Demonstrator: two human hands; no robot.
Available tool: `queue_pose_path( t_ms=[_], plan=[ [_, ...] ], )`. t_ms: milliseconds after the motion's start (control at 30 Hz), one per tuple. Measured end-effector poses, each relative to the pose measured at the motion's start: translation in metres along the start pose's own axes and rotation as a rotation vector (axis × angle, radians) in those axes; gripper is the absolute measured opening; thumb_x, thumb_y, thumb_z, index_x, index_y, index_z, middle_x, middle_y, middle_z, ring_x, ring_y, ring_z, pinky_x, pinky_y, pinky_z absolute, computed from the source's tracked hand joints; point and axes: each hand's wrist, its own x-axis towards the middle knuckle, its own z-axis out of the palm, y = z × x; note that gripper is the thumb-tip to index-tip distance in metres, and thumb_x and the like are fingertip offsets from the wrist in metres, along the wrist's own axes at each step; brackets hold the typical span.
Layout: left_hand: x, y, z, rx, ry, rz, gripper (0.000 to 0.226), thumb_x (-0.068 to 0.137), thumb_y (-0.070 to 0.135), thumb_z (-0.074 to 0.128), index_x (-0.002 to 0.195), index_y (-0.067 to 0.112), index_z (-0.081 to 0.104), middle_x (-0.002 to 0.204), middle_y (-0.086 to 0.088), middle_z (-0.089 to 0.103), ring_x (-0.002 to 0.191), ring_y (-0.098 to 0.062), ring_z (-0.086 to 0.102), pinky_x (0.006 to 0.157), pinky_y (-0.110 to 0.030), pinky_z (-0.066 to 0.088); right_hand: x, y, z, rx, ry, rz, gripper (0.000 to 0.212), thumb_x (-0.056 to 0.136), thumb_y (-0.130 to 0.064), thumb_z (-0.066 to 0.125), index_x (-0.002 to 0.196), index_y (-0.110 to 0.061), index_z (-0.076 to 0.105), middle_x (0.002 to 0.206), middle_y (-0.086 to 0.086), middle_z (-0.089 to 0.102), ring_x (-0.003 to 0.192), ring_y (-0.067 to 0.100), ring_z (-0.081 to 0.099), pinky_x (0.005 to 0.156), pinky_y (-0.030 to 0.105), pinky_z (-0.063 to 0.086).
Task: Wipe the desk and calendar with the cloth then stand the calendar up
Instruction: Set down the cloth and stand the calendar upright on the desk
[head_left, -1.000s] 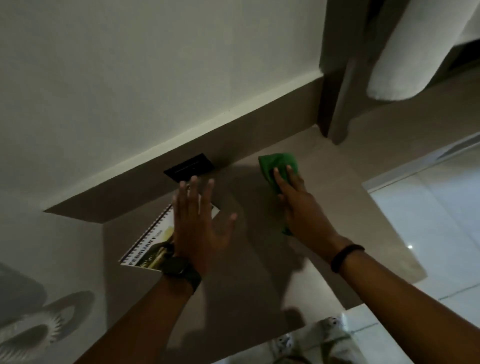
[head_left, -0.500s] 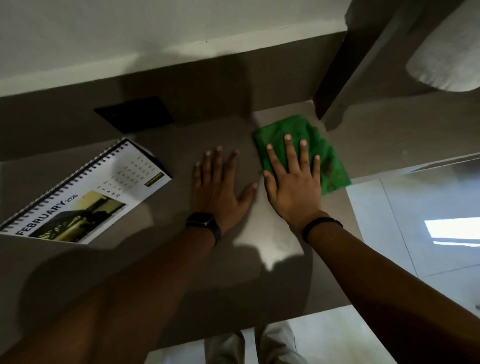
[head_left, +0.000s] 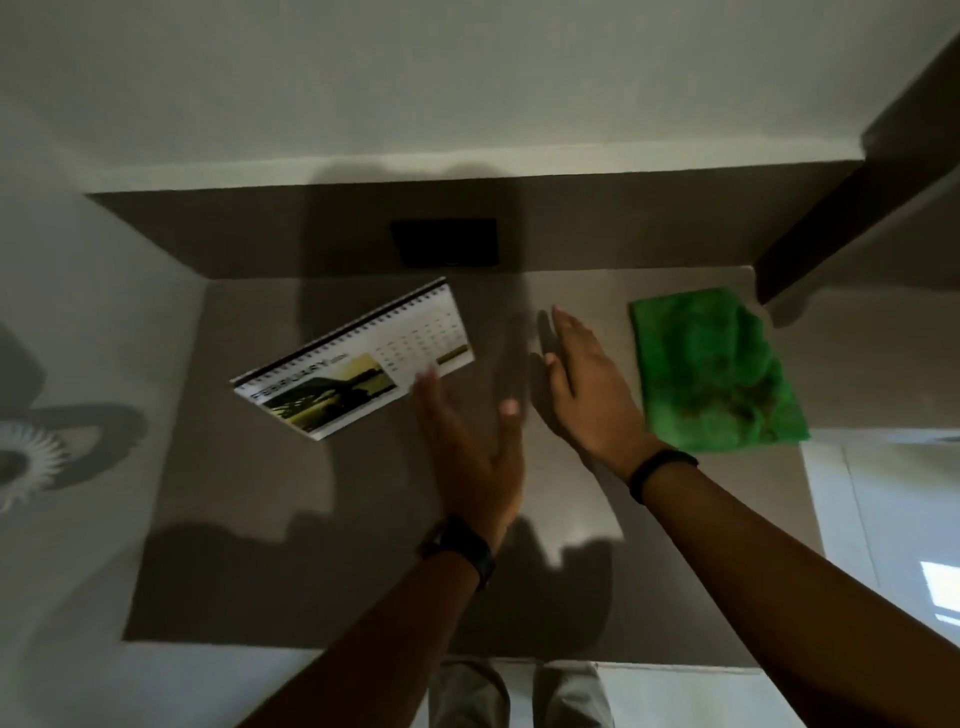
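Observation:
A spiral-bound desk calendar (head_left: 353, 364) showing February lies flat on the brown desk (head_left: 260, 519), left of centre. My left hand (head_left: 470, 452) is open above the desk, its blurred fingertips at the calendar's near right corner. My right hand (head_left: 582, 395) is open too, fingers pointing toward the back wall, holding nothing. The green cloth (head_left: 711, 369) lies spread on the desk's right side, just right of my right hand and apart from it.
A black wall plate (head_left: 444, 241) sits on the dark back panel behind the desk. A dark vertical post (head_left: 831, 228) rises at the back right corner. Pale floor tiles (head_left: 883, 519) lie beyond the desk's right edge. My legs (head_left: 519, 696) show below the front edge.
My right hand has come off the cloth and moved left. My left hand has lifted from the desk toward the calendar. The view has shifted, so the calendar sits nearer the centre.

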Motion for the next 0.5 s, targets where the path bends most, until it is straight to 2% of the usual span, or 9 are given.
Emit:
queue_pose_path(
  t_ms=[33,100,167,233,267,300,367,433,500],
  plan=[
    [-0.003,-0.004,-0.017,-0.066,0.119,-0.056,0.093,0.098,0.06,0.058,0.168,0.02,0.011,0.174,-0.005,0.016,0.159,-0.019,0.024,0.127,-0.05,0.031,0.004,-0.013,0.011,0.084,-0.036,0.002,0.055,0.109,-0.017,0.043,0.162,-0.006,0.029,0.167,0.016,0.033,0.155,0.03,0.029,0.125,0.027,0.017],
    [0.002,-0.011,-0.05,-0.191,0.328,-0.216,0.089,0.098,0.06,0.056,0.165,0.02,0.014,0.169,-0.003,0.023,0.153,-0.013,0.034,0.126,-0.05,0.032,0.01,-0.038,0.03,0.222,-0.087,0.03,0.055,0.109,-0.015,0.043,0.162,-0.009,0.028,0.166,0.012,0.036,0.153,0.023,0.034,0.122,0.023,0.023],
    [0.013,-0.016,-0.079,-0.295,0.431,-0.278,0.073,0.1,0.058,0.049,0.159,0.026,0.021,0.158,0.003,0.036,0.138,0.0,0.049,0.119,-0.034,0.042,0.013,-0.052,0.045,0.328,-0.105,0.032,0.054,0.109,-0.014,0.042,0.161,-0.015,0.03,0.159,0.003,0.046,0.146,0.016,0.043,0.118,0.018,0.033],
    [0.021,-0.025,-0.1,-0.328,0.405,-0.249,0.056,0.106,0.051,0.039,0.156,0.028,0.029,0.152,0.008,0.047,0.133,0.005,0.054,0.107,-0.015,0.045,0.014,-0.061,0.059,0.391,-0.105,-0.005,0.053,0.108,-0.01,0.041,0.157,-0.027,0.036,0.149,-0.008,0.054,0.135,0.004,0.053,0.109,0.011,0.04],
    [0.022,-0.027,-0.104,-0.345,0.344,-0.239,0.046,0.109,0.046,0.034,0.154,0.035,0.032,0.149,0.018,0.048,0.131,0.011,0.052,0.103,-0.008,0.043,0.013,-0.062,0.061,0.404,-0.1,-0.007,0.056,0.107,-0.01,0.041,0.156,-0.036,0.036,0.145,-0.014,0.055,0.13,-0.005,0.054,0.105,0.008,0.042],
    [0.022,-0.029,-0.108,-0.352,0.29,-0.24,0.039,0.11,0.046,0.03,0.149,0.044,0.032,0.147,0.03,0.043,0.13,0.019,0.048,0.1,-0.003,0.04,0.013,-0.063,0.065,0.416,-0.096,0.0,0.059,0.106,-0.009,0.04,0.154,-0.042,0.034,0.141,-0.02,0.055,0.124,-0.014,0.054,0.099,0.004,0.043],
    [0.024,-0.033,-0.115,-0.332,0.239,-0.265,0.032,0.108,0.056,0.024,0.14,0.056,0.028,0.145,0.039,0.029,0.129,0.029,0.036,0.099,0.003,0.032,0.011,-0.065,0.072,0.43,-0.088,0.024,0.063,0.104,-0.005,0.039,0.157,-0.039,0.031,0.138,-0.02,0.053,0.117,-0.023,0.052,0.091,-0.001,0.042],
    [0.033,-0.036,-0.123,-0.304,0.221,-0.272,0.043,0.102,0.07,0.023,0.143,0.054,0.023,0.145,0.039,0.02,0.124,0.038,0.028,0.1,0.007,0.025,0.01,-0.069,0.078,0.44,-0.072,0.05,0.064,0.104,-0.001,0.038,0.16,-0.03,0.029,0.144,-0.013,0.051,0.118,-0.024,0.05,0.094,-0.002,0.039],
    [0.047,-0.046,-0.132,-0.303,0.204,-0.282,0.067,0.097,0.08,0.022,0.154,0.044,0.018,0.16,0.028,0.019,0.139,0.025,0.027,0.116,-0.004,0.022,0.006,-0.076,0.086,0.454,-0.054,0.089,0.066,0.105,0.001,0.038,0.164,-0.025,0.024,0.153,-0.007,0.049,0.125,-0.017,0.049,0.101,0.0,0.037]
  ],
)
